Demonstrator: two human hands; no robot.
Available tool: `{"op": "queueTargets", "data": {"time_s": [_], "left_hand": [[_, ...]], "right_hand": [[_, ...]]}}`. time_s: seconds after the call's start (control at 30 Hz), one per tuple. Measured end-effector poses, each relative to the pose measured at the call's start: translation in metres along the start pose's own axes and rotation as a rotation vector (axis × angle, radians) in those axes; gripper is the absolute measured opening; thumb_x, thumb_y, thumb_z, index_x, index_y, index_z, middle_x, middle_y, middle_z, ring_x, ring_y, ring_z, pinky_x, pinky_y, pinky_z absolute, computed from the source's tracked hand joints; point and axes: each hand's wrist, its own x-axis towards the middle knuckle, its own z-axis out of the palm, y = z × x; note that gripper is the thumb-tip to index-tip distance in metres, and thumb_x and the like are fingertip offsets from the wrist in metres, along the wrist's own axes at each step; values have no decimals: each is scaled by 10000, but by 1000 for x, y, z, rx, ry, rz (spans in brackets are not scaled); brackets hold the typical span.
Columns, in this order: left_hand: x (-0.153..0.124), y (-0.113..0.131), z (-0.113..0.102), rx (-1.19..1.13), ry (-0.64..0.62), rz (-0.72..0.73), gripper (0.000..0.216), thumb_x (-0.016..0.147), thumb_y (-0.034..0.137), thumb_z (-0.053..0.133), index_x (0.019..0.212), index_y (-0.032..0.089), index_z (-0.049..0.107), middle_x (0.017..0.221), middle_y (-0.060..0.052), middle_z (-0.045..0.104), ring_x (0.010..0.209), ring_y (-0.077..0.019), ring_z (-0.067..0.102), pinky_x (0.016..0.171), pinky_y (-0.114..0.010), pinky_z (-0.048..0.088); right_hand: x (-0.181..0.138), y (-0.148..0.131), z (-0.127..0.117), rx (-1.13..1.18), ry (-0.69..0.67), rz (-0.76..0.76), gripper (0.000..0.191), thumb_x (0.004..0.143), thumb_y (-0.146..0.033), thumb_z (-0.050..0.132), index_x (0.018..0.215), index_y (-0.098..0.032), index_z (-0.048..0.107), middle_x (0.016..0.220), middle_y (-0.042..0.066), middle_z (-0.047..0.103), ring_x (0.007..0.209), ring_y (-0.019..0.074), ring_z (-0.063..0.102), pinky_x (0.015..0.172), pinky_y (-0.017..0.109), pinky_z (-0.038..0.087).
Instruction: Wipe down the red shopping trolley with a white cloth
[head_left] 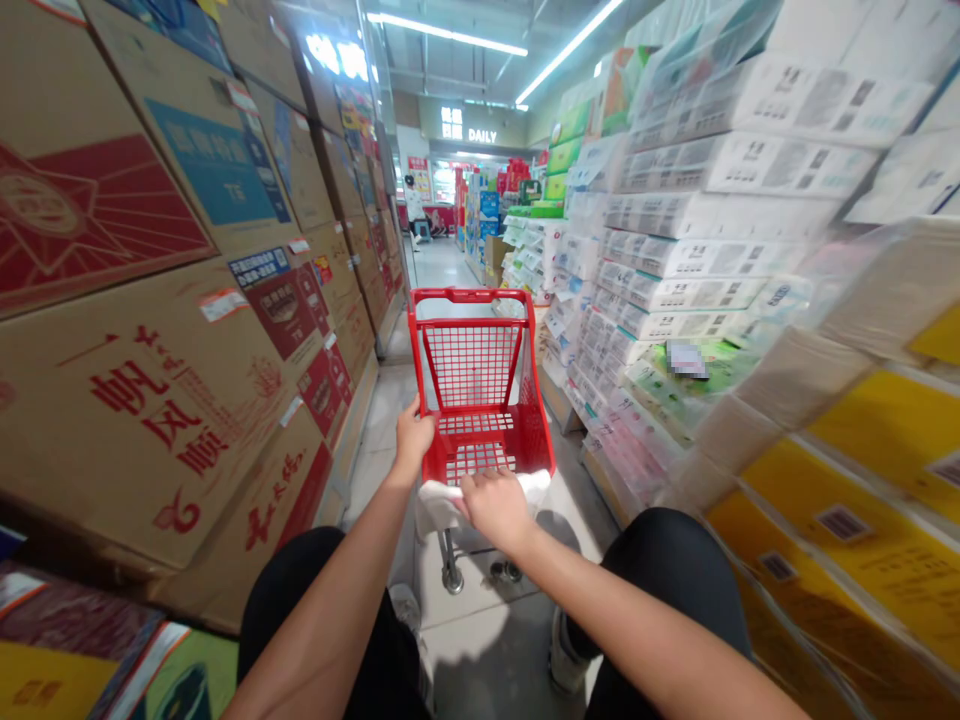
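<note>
A red plastic shopping cart (480, 385) stands in the aisle straight ahead of me, its basket empty. My left hand (413, 436) is closed on the cart's left rear corner. My right hand (493, 503) is wrapped round the white handle (442, 497) at the cart's back. Both forearms reach forward over my dark trousers.
Stacked brown cardboard boxes (150, 400) with red print wall the left side. White and green wrapped tissue packs (675, 260) and yellow packs (862, 520) line the right. The narrow tiled aisle (442, 265) runs ahead toward more shelves and a distant person (413, 208).
</note>
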Motion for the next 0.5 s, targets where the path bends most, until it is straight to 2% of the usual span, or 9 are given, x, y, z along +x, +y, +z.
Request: {"op": "queueTargets", "data": {"time_s": [0.13,0.23,0.37,0.5], "left_hand": [[-2,-1,0,0,-9,-4,469,640,140,528,1061,161,733,943,-42,751,804,-184,662,721,-252,517],[-3,-2,-5,-22,-38,-24,507,627,148,524,1092,155,727,897,-39,745,755,-176,648,688,-258,516],[1,-2,-14,-76,-101,-94,665,582,152,503,1220,143,691,839,-28,735,665,-164,618,622,-264,500],[5,-2,-19,-43,-94,-103,752,548,150,499,1281,131,669,822,-16,729,626,-147,580,588,-250,473]], "right_hand": [[24,-34,-1,93,-23,66,340,1022,-422,456,989,-158,667,899,117,764,833,261,718,781,378,492],[29,-43,-3,105,-31,77,377,1033,-416,417,966,-148,673,829,124,757,758,262,725,725,370,498],[16,-32,-8,114,-19,-8,336,1034,-446,448,1013,-184,658,895,80,759,801,238,717,717,334,483],[-6,-3,-10,60,-21,-78,293,1032,-429,476,1025,-183,634,916,79,746,851,233,696,749,328,455]]}}
